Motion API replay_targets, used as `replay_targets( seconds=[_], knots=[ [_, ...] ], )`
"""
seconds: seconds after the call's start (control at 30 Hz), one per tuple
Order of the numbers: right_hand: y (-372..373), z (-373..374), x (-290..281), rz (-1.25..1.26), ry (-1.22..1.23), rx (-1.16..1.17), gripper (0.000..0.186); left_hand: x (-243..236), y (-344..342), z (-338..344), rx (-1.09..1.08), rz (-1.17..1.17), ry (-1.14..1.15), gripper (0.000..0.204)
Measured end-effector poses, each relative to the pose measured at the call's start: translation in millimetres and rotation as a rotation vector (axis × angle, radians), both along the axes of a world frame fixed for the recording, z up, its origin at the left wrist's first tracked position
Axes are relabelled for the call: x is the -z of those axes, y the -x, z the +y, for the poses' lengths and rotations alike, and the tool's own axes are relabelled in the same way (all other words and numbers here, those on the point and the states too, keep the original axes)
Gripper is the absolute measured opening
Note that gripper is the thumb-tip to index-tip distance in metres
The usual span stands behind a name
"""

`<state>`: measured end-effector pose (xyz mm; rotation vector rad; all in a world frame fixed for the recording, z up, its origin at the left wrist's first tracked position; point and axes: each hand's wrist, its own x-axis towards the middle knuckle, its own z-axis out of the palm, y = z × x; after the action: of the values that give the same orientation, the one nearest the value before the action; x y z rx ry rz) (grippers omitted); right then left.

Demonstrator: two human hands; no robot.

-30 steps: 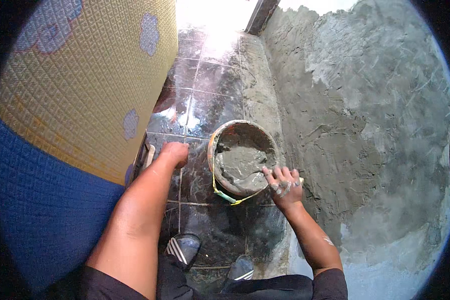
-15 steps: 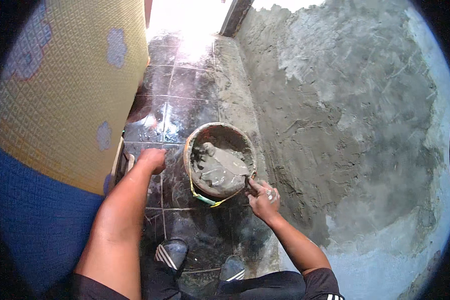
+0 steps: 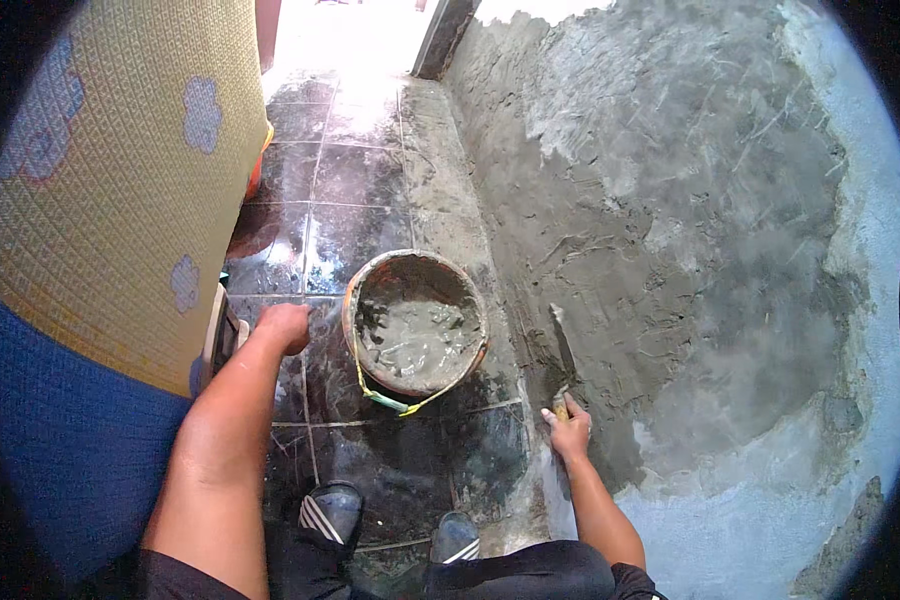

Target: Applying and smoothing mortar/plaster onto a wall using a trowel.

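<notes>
My right hand point(image 3: 572, 432) grips the handle of a trowel point(image 3: 562, 345), its narrow blade edge-on against the low part of the wall point(image 3: 630, 300). Wet grey mortar covers this wall in a rough coat, with some around the blade. To the left of the trowel a bucket point(image 3: 347, 330) stands on the floor, its inside smeared grey. Mortar point(image 3: 420, 340) fills its lower part, and a wire handle with a green grip hangs over the near side. My left hand point(image 3: 285, 328) is closed in a fist left of the bucket, not touching it; nothing shows in it.
A large yellow and blue patterned mat point(image 3: 160, 240) stands upright at the left. Dark, wet floor tiles point(image 3: 355, 175) run toward a bright doorway point(image 3: 345, 30). Bare light-blue wall point(image 3: 710, 520) shows around the mortar. My striped slippers point(image 3: 333, 510) are below the bucket.
My right hand has carried the trowel from inside the bucket rightward to the wall. The mortar that lay on the blade is no longer in the bucket. My left hand stays closed.
</notes>
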<state>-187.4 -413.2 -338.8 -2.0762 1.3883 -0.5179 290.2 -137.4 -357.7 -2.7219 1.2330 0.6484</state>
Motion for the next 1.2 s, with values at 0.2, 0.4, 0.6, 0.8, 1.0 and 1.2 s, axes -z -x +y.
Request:
replay_targets(
  seconds=[0.2,0.4,0.6,0.8,1.0,1.2],
  knots=[
    [-5,-1,-13,-0.003,-0.037,0.067,0.067,8,-2,2,-0.006,0.002,-0.018,0.039],
    [-18,-20,0,-0.034,0.013,-0.017,0.069,11,-5,0,-0.010,0.007,-0.009,0.039],
    [-62,-68,-10,0.024,0.075,-0.069,0.070,9,-5,5,-0.044,0.036,0.010,0.036],
    [-93,-115,-15,-0.114,-0.070,0.010,0.056,-3,2,4,-0.021,0.005,-0.013,0.034],
    [-99,-77,-43,-0.275,-0.248,0.144,0.033,-4,1,8,-0.040,0.034,-0.037,0.034],
    [-55,-68,-34,-0.124,-0.372,0.109,0.033,-13,4,-2,-0.040,0.056,-0.060,0.035]
  ],
)
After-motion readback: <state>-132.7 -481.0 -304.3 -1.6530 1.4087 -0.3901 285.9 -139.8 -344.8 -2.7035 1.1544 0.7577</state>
